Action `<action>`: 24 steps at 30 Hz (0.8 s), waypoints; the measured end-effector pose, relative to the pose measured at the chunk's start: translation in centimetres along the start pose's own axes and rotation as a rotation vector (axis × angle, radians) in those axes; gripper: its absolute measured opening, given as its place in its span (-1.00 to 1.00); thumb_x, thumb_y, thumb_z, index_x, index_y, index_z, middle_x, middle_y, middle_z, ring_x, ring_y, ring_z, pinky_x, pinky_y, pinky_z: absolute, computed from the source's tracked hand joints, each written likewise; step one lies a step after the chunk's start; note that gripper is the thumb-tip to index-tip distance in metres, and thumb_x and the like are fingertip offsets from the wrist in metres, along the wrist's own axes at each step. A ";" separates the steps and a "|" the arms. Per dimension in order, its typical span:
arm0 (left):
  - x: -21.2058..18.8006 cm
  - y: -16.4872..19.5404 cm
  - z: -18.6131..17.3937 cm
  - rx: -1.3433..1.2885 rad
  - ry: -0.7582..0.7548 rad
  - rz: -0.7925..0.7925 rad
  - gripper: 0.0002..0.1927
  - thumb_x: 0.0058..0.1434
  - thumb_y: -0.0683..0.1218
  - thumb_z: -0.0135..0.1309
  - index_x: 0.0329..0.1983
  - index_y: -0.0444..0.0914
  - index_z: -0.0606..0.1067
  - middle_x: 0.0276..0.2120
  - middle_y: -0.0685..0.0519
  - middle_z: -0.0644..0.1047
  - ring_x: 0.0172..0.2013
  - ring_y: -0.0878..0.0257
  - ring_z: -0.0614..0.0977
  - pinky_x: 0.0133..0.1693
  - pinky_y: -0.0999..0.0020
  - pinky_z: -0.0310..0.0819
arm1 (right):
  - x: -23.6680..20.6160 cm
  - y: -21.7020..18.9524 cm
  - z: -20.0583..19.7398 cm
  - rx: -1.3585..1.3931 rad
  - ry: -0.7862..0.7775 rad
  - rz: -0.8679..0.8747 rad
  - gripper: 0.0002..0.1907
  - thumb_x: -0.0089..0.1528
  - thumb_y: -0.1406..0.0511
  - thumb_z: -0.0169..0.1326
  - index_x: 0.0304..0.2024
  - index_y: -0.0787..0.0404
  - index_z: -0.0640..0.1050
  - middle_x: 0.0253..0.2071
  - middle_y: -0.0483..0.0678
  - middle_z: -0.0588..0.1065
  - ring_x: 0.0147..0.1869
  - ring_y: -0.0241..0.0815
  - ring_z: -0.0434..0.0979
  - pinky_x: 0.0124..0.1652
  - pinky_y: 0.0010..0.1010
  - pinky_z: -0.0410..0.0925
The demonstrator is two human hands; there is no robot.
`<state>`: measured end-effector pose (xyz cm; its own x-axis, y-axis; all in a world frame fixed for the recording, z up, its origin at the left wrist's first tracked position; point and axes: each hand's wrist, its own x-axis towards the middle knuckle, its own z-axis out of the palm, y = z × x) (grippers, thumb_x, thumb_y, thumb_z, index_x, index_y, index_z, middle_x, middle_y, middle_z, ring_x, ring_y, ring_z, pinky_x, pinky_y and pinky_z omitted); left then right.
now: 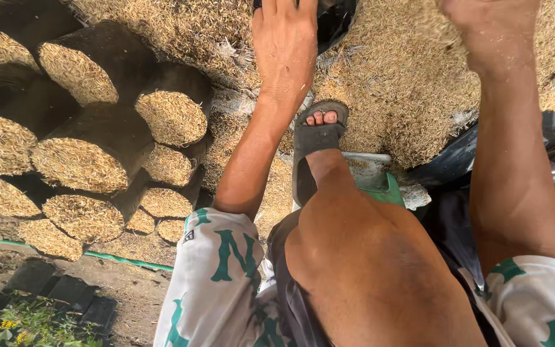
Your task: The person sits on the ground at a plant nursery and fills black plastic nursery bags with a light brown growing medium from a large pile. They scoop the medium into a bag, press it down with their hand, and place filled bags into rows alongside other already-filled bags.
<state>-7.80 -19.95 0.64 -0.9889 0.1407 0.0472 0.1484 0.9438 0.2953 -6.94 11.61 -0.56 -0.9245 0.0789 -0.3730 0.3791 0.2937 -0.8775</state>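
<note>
Rice husk (393,83), dry, pale gold and chaffy, lies in a broad loose heap at the top of the view, spread over black plastic sheeting (464,157). The right hand (493,32) is bunched on a fistful of it, flakes spilling off the knuckles. The left hand (285,45) lies flat, fingers together, at the heap's edge by a fold of black plastic; its fingertips run out of view, so I cannot tell whether it pinches that fold.

Scooping this well probably means a deep, cupped grab, since such light chaff slips through slack fingers.

A foot in a grey rubber sandal (313,148) rests on a low green stool (374,177) just below the heap. At left, filled black nursery bags (97,154), soft-walled cylinders packed flush with husk, lie stacked on their sides. Empty black pots (52,289) and a small yellow-flowered plant (8,324) sit at lower left.
</note>
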 end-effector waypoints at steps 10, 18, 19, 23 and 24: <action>-5.6 1.9 0.2 -0.429 -0.030 -0.040 -0.53 0.32 -0.11 0.18 0.25 -0.24 0.36 -0.33 -0.08 0.59 -0.42 0.02 0.65 -0.39 0.17 0.54 | -4.2 -0.3 13.1 0.808 -0.369 0.787 -0.50 0.22 0.19 0.27 0.13 0.30 0.49 -0.03 -0.03 0.60 0.06 -0.11 0.61 0.19 -0.07 0.38; -10.3 4.6 -1.5 -0.269 -0.137 -0.124 -0.24 0.33 -0.24 0.11 0.56 -0.27 0.11 -0.57 0.07 0.46 -0.60 0.24 0.50 -0.53 0.21 0.40 | -3.9 -0.8 17.1 0.881 -0.108 0.802 -0.70 0.27 0.10 0.14 -0.07 0.12 0.64 -0.05 -0.09 0.60 0.08 -0.17 0.56 0.15 -0.17 0.40; -10.0 4.0 -2.0 -0.281 -0.130 -0.200 -0.24 0.32 -0.24 0.12 0.56 -0.23 0.12 -0.62 0.10 0.43 -0.65 0.26 0.47 -0.55 0.20 0.36 | -4.1 -1.7 17.1 0.846 -0.151 0.743 -0.68 0.29 0.09 0.14 -0.06 0.14 0.63 -0.06 -0.07 0.60 0.07 -0.16 0.55 0.11 -0.21 0.41; -8.9 -0.3 -5.7 -0.280 0.095 -0.441 -0.48 0.47 -0.23 0.13 0.45 -0.18 0.30 -0.67 0.06 0.41 -0.68 0.33 0.38 -0.56 0.23 0.28 | -3.5 -5.1 14.5 0.044 -0.445 -0.164 -0.64 0.48 0.19 0.11 0.18 0.33 0.47 0.06 0.00 0.53 0.11 -0.19 0.57 0.01 -0.30 0.50; -8.8 -1.4 -7.0 -0.288 0.111 -0.481 -0.53 0.48 -0.24 0.11 0.42 -0.20 0.36 -0.68 0.05 0.43 -0.68 0.36 0.35 -0.59 0.26 0.24 | -2.5 -5.5 14.0 0.066 -0.380 -0.186 -0.71 0.50 0.22 0.02 0.14 0.30 0.51 -0.01 -0.07 0.57 0.02 -0.24 0.61 -0.07 -0.33 0.52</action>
<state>0.74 -24.60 6.46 -0.9414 -0.3316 -0.0615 -0.3082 0.7720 0.5558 -6.11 -3.59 0.96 -0.9014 -0.3304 -0.2798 0.2201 0.2068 -0.9533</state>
